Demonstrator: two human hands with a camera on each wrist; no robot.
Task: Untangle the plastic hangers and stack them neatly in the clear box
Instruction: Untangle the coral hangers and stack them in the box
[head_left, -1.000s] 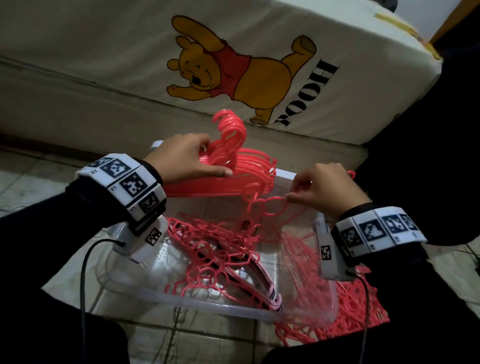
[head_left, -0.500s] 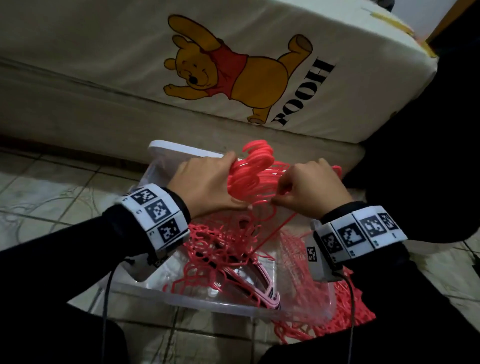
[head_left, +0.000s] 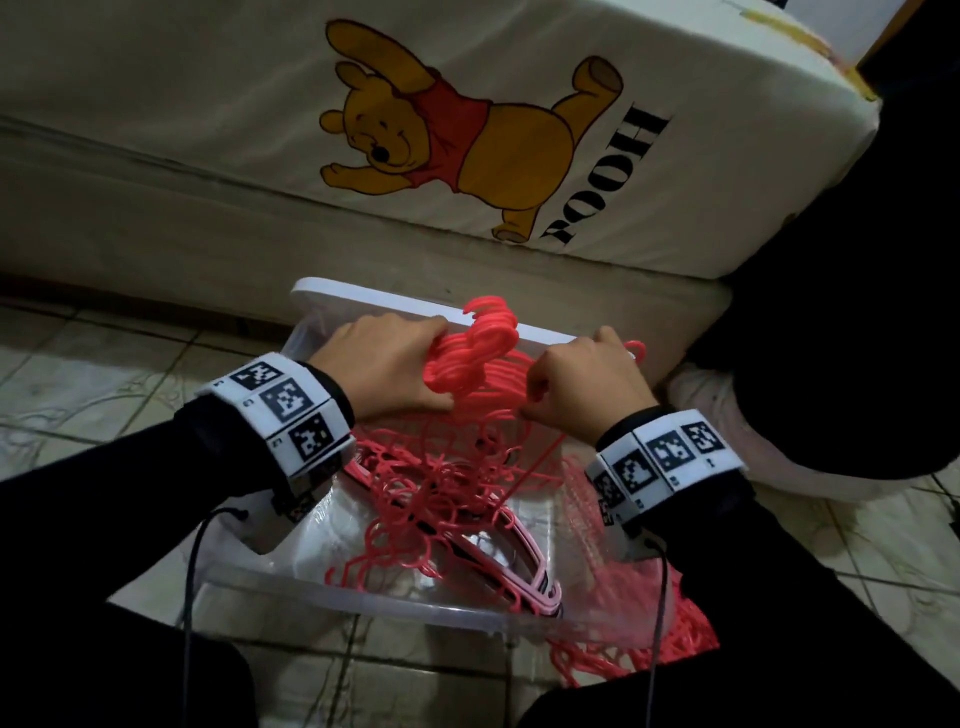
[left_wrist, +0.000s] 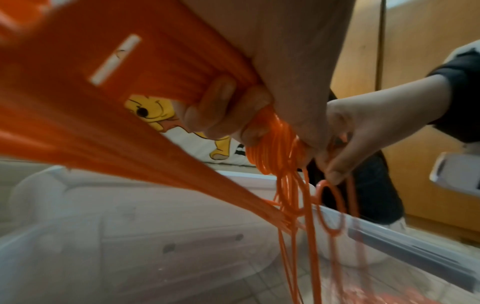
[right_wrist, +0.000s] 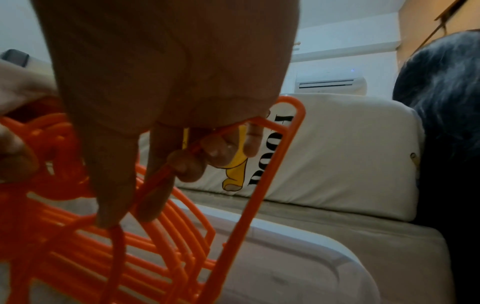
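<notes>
A bundle of coral-red plastic hangers (head_left: 475, 358) is held over the far end of the clear box (head_left: 363, 605). My left hand (head_left: 387, 371) grips the bundle near its hooks, and in the left wrist view its fingers (left_wrist: 221, 109) curl round the stacked bars. My right hand (head_left: 584, 389) pinches one thin hanger (right_wrist: 259, 185) at the bundle's right side, thumb and fingers (right_wrist: 182, 164) closed on its bar. More hangers (head_left: 441, 488) lie tangled inside the box, with a neater pink stack (head_left: 519, 566) near its right wall.
A white lid (head_left: 332, 293) leans behind the box against a bed base. A mattress with a bear print (head_left: 452, 140) lies above it. More red hangers (head_left: 649, 649) sit on the tiled floor (head_left: 78, 374) at the box's near right corner. A dark-clothed knee (head_left: 831, 322) is at right.
Both hands have lowered the hanger bundle toward the box's far end and drawn closer together. The hooks, raised a second ago, now sit just above the box rim.
</notes>
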